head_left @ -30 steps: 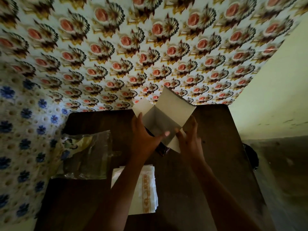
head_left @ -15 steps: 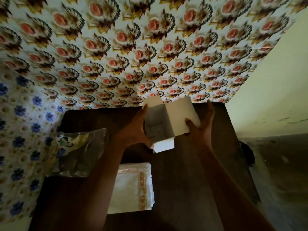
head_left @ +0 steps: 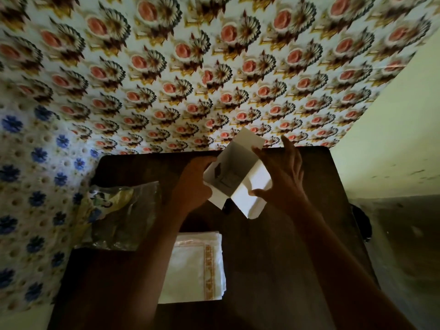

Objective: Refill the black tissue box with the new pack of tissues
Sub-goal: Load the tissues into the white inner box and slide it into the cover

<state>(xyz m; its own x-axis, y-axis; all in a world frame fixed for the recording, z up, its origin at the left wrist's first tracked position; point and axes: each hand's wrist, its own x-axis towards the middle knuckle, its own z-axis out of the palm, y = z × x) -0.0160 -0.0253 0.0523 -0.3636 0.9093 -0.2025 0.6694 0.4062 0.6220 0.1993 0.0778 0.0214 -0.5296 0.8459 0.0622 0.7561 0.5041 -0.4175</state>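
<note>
The tissue box [head_left: 228, 172] is held above the far middle of the dark wooden table [head_left: 273, 246], its end open toward me with white inner flaps spread out; I look into its empty white inside. My left hand [head_left: 192, 184] grips the box's left side. My right hand [head_left: 283, 177] has its fingers spread over the right flaps, thumb under the lower flap. A stack of white tissues [head_left: 195, 265] with an orange patterned stripe lies flat on the table nearer to me, partly under my left forearm.
A crumpled clear plastic wrapper [head_left: 119, 215] lies on the table's left side. Patterned wallpaper rises right behind the table's far edge. A plain wall and a dark round object [head_left: 362, 222] stand off the table's right edge.
The box has turned so its open end faces me, and the flaps have spread apart. My right hand has shifted from the closed flap to the spread right flaps.
</note>
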